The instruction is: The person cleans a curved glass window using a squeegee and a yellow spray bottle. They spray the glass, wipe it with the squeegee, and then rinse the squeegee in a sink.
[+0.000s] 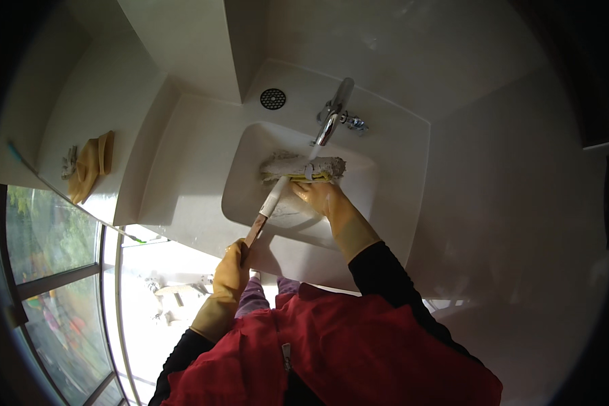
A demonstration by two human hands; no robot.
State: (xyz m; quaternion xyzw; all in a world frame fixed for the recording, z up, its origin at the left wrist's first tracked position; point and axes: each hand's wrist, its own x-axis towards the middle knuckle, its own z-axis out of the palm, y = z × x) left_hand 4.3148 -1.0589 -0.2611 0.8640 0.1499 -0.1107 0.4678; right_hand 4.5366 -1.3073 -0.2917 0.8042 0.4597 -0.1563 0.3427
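Note:
In a tan rubber glove, my left hand (233,266) is closed around the brown lower part of a mop handle (256,227). The handle slants up into the white sink basin (236,177), where its white socket meets a wet, fluffy grey-white mop head (297,165) with a yellow lower edge. My right hand (318,197), gloved the same way, grips the near edge of the mop head at the right of the socket; some of its fingertips are hidden. Water from the chrome tap (330,127) falls onto the mop head.
A round black drain grate (273,99) lies behind the basin, left of the tap. Another tan rubber glove (90,165) and a crumpled grey cloth (69,162) rest on the ledge at left. A thin rod (76,190) crosses near the window (53,233). Walls rise behind and right.

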